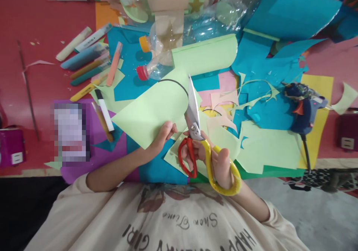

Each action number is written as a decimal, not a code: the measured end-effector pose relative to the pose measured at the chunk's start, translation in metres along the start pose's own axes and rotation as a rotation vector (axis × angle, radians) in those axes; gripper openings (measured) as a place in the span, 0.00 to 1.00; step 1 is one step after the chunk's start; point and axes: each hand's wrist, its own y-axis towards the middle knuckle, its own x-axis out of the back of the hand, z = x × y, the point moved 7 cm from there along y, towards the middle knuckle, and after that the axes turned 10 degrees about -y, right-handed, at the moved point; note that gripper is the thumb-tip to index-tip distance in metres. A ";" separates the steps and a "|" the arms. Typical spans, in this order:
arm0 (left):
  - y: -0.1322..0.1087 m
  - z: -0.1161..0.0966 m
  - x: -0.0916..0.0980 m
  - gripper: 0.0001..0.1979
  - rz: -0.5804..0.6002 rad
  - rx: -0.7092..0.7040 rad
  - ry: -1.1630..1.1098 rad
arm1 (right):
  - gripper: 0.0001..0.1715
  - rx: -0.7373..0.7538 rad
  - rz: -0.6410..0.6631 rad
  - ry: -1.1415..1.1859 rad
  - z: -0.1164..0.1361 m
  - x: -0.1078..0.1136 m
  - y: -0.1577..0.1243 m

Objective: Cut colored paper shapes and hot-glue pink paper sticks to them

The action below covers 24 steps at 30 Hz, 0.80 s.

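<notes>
My left hand (161,137) pinches the near edge of a light green paper sheet (152,111) that has a black curved line drawn along its top. My right hand (214,161) grips scissors (195,132) with one red and one yellow handle; the blades point away from me and sit at the sheet's right edge, beside the drawn curve. Both hands hover over a litter of coloured paper.
Markers and pens (89,59) lie to the left on the red table (33,76). Plastic bottles (156,57) stand behind the sheet. A blue glue gun (303,105) rests at the right among blue, green and yellow paper scraps. Purple boxes sit at both edges.
</notes>
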 end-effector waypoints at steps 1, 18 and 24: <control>0.000 -0.001 -0.001 0.24 0.006 -0.001 0.002 | 0.34 0.005 -0.010 -0.002 0.000 0.000 0.000; -0.001 0.002 -0.003 0.24 0.060 0.061 -0.050 | 0.33 0.053 -0.051 -0.066 0.003 0.004 -0.001; -0.001 0.003 -0.002 0.24 0.035 0.102 -0.087 | 0.36 0.028 -0.061 -0.087 0.004 0.006 -0.001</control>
